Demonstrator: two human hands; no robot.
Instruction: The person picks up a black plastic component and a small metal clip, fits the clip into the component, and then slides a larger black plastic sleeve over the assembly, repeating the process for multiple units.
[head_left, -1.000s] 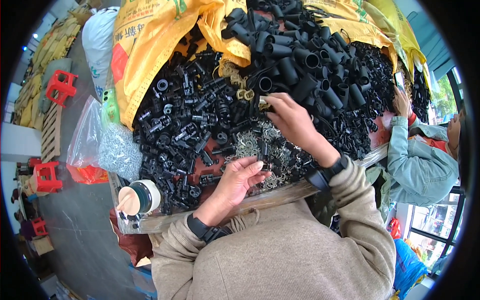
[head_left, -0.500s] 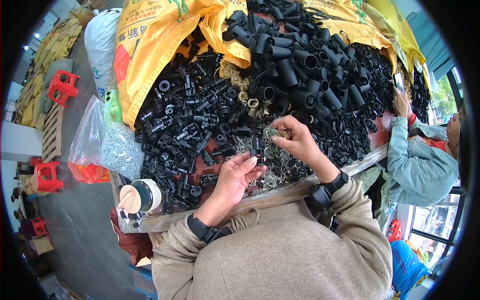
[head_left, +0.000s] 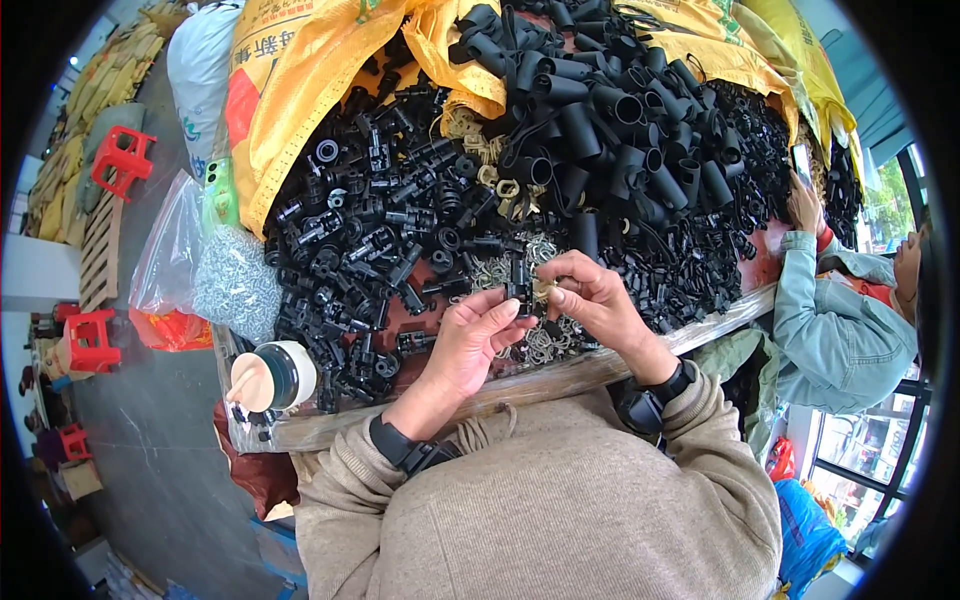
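Note:
My left hand [head_left: 462, 345] pinches a small black plastic part [head_left: 519, 276] upright between thumb and fingers. Close against its right side, my right hand [head_left: 600, 308] grips a small tan piece [head_left: 542, 289], largely covered by the fingertips. Whether the two pieces touch I cannot tell. Below and behind the hands lies a heap of small silvery metal clips [head_left: 545, 346]. To the left spreads a pile of black plastic fittings [head_left: 375, 240]. Several tan rings [head_left: 508, 188] rest just beyond the hands.
Black tubes [head_left: 640, 110] are heaped at the back, with yellow woven sacks [head_left: 300, 110] behind. A white lidded cup [head_left: 298, 372] stands at the table's left corner beside a bag of small screws [head_left: 235, 285]. On the right, a person in a denim jacket [head_left: 835, 325] holds a phone [head_left: 801, 160].
My right hand has come down from the clip heap and closed in beside the black part. The left hand stays nearly in place, still gripping that part.

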